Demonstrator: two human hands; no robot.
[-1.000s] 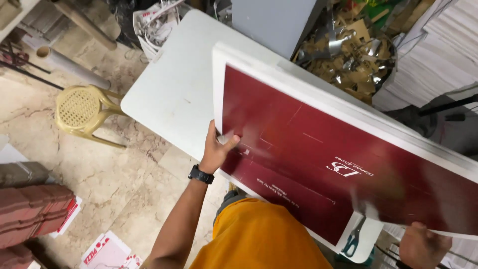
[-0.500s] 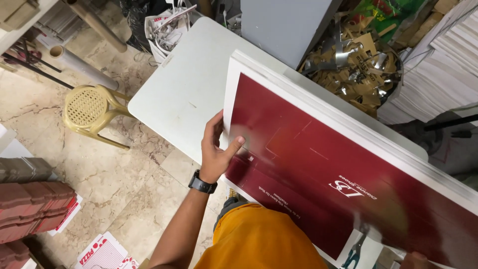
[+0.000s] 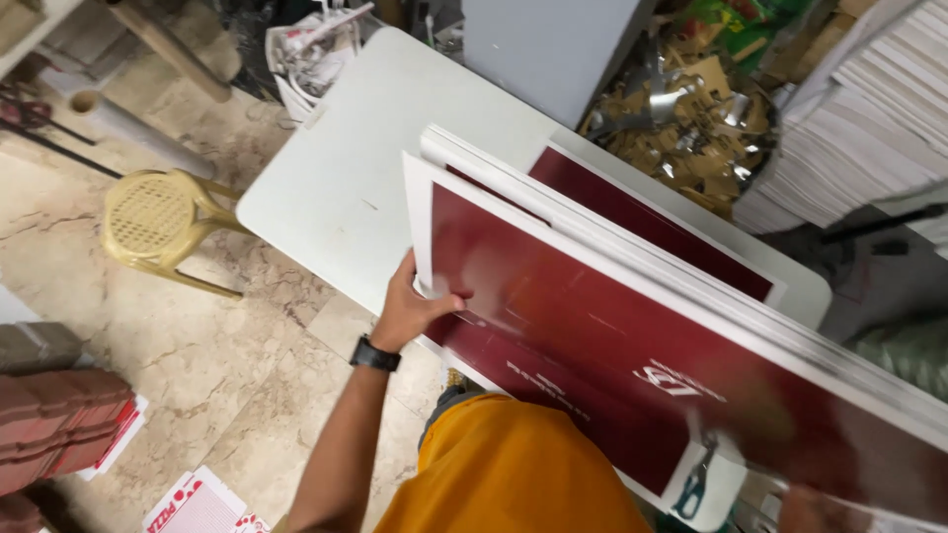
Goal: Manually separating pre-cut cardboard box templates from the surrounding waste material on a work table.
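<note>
Left hand point(image 3: 410, 306) has its grip closed on the near left edge of the stack of dark red, white-bordered sheets point(image 3: 632, 326), which is tilted up off the white desk point(image 3: 346, 188). Right hand point(image 3: 810, 511) is blurred at the stack's far lower end; its grip cannot be told. Bin point(image 3: 691, 118) behind the desk holds cardboard and foil scraps

The right hand point(image 3: 810, 508) is blurred and cut off by the bottom edge. The red sheets point(image 3: 632, 326) run past the right edge. Scissors point(image 3: 694, 484) sit partly hidden beneath them.
</note>
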